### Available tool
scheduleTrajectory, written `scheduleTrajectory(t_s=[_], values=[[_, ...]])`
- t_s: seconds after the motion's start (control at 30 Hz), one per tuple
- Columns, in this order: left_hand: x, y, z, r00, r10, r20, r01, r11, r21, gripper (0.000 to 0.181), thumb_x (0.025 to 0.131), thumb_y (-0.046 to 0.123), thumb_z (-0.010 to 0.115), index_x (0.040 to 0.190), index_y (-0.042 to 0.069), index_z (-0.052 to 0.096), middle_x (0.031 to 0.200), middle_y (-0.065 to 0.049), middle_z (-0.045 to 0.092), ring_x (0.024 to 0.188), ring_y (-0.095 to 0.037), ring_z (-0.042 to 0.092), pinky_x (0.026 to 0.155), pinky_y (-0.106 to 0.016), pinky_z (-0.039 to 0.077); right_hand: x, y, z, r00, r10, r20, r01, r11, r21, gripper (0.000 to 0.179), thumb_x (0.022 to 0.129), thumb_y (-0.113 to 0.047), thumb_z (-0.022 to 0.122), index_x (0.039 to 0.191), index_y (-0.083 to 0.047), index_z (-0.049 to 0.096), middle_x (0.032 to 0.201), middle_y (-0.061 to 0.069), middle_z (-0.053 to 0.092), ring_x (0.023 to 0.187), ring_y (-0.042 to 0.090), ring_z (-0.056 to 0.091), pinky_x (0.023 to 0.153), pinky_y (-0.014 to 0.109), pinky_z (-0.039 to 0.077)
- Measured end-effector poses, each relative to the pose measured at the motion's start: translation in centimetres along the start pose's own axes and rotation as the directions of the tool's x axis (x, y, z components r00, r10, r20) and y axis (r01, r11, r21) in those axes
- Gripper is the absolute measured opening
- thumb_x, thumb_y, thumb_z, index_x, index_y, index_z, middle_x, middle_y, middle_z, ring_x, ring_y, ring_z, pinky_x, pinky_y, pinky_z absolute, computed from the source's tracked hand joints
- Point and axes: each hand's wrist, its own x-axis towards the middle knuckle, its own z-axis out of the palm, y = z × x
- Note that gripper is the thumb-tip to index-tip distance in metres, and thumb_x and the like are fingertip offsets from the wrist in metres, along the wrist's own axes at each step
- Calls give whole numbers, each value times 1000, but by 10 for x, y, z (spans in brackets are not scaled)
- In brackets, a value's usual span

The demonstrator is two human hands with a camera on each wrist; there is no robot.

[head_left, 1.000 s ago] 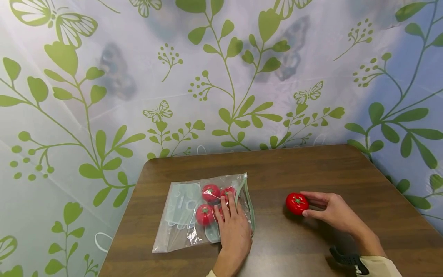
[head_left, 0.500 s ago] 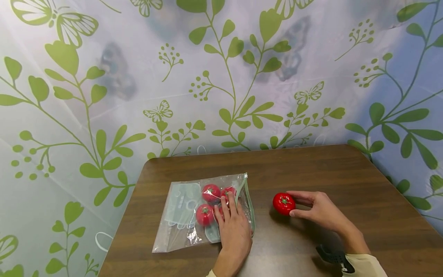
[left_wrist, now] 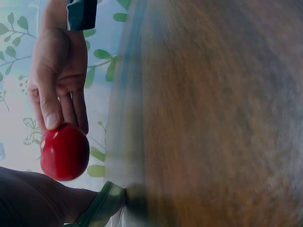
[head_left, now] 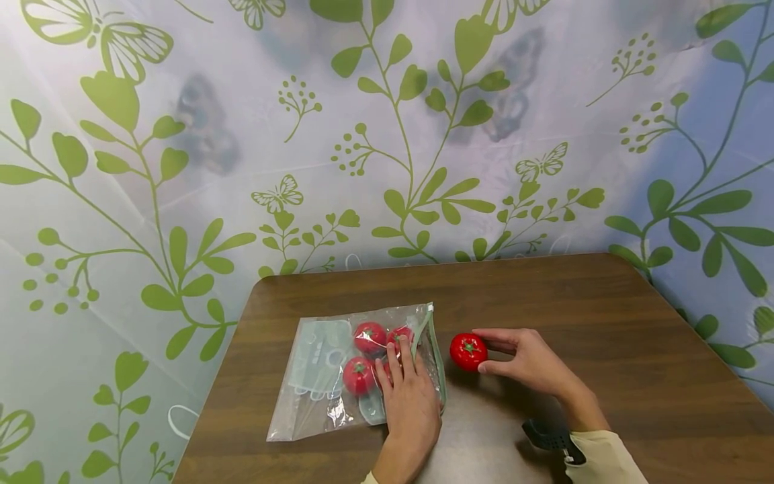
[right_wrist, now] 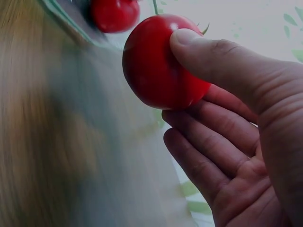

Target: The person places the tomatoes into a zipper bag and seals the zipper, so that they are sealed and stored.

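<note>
My right hand [head_left: 535,363] pinches a red tomato [head_left: 468,351] with a green stem, close to the right of a clear plastic bag [head_left: 284,423]. In the right wrist view the thumb presses one side of this tomato [right_wrist: 158,71], fingers behind it. My left hand [head_left: 412,407] rests on the bag near its green-edged mouth [head_left: 437,356], fingers stretched over the plastic; its thumb is hidden. Several tomatoes [head_left: 359,376] lie inside the bag, one mostly covered by the left fingers. The left wrist view catches the held tomato [left_wrist: 65,152] beside the green bag edge [left_wrist: 104,203].
Everything is on a dark brown wooden table [head_left: 574,302]. A pale green face mask pattern [head_left: 308,349] shows at the bag's left part. Behind the table hangs a white cloth [head_left: 242,121] printed with green leaves and butterflies. A dark strap [head_left: 550,437] crosses the right wrist.
My right hand has carried the tomato leftward across the table, close to the bag's mouth. The left hand and the bag stay in place.
</note>
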Motion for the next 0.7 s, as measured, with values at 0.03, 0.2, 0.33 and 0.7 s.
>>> scheduleTrajectory(t_s=[0.03, 0.2, 0.33, 0.7], values=[[0, 0, 0, 1000, 0, 3, 0, 1000, 3, 98, 75, 39, 99, 158, 6, 58, 177, -19, 36, 165, -46, 31, 131, -68, 27, 2, -1, 2, 1000, -5, 3, 5, 1000, 7, 65, 89, -32, 94, 146, -10, 70, 144, 17, 73, 129, 38, 74, 105, 53, 59], [-1, 0, -2, 1000, 4, 3, -4, 1000, 27, 97, 75, 40, 99, 157, 6, 59, 176, -19, 37, 164, -46, 33, 131, -68, 27, 11, -6, 13, 1000, -23, 20, 22, 999, 31, 65, 89, -30, 93, 146, -11, 70, 144, 16, 72, 130, 38, 73, 106, 52, 59], [0, 0, -2, 1000, 6, 10, -6, 1000, 21, 97, 75, 40, 98, 157, 6, 59, 176, -19, 37, 164, -46, 33, 131, -68, 27, 18, -8, 21, 999, -37, 39, 35, 999, 36, 64, 90, -32, 93, 146, -12, 70, 145, 15, 72, 130, 37, 73, 107, 51, 59], [2, 0, 0, 1000, 5, 25, -5, 1000, 13, 97, 78, 42, 97, 158, 5, 56, 178, -19, 35, 165, -46, 29, 131, -69, 25, 32, -11, 42, 996, -23, 87, 22, 1000, 8, 63, 90, -32, 93, 146, -14, 71, 145, 13, 73, 130, 34, 74, 107, 51, 59]])
